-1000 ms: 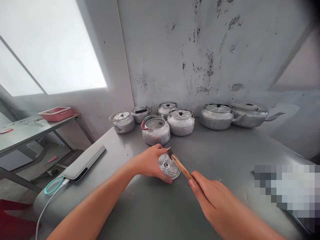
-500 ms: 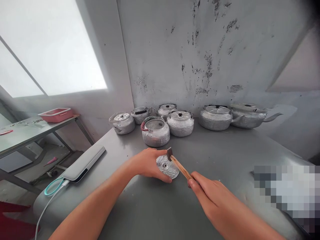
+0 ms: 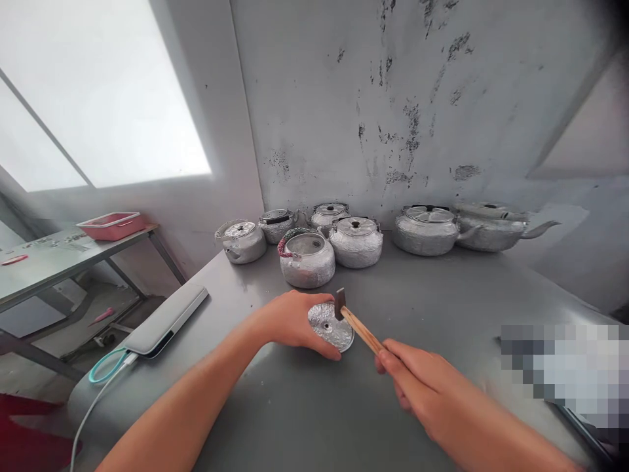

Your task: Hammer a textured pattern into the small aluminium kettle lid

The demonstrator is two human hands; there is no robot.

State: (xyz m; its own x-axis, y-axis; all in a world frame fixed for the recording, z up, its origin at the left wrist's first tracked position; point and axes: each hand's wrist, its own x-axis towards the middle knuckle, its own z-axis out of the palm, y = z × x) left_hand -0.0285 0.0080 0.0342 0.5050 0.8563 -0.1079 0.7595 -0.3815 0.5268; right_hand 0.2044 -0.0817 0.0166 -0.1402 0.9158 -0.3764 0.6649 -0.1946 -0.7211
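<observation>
My left hand [image 3: 295,321] grips a round, dimpled metal lid [image 3: 328,328] by its edge, thumb on the near side and fingers on the far side. A small hole shows in the lid's middle. My right hand [image 3: 413,380] is closed around the wooden handle of a small hammer [image 3: 362,333]. The hammer's dark head is over the lid's right upper edge; whether it touches the metal I cannot tell. Just beyond my left hand stands a lidless aluminium kettle [image 3: 308,265] with a red and green wrapped handle.
Several more hammered kettles, such as a lidded kettle [image 3: 357,244] and a large kettle [image 3: 425,233], line the wall side of the grey table [image 3: 304,419]. A power bank [image 3: 167,321] with a cable lies at left. Beyond, a side table holds a pink basket [image 3: 115,226].
The hammer and my right hand have shifted slightly to the right across the lid. My left hand keeps its grip on the lid almost unmoved.
</observation>
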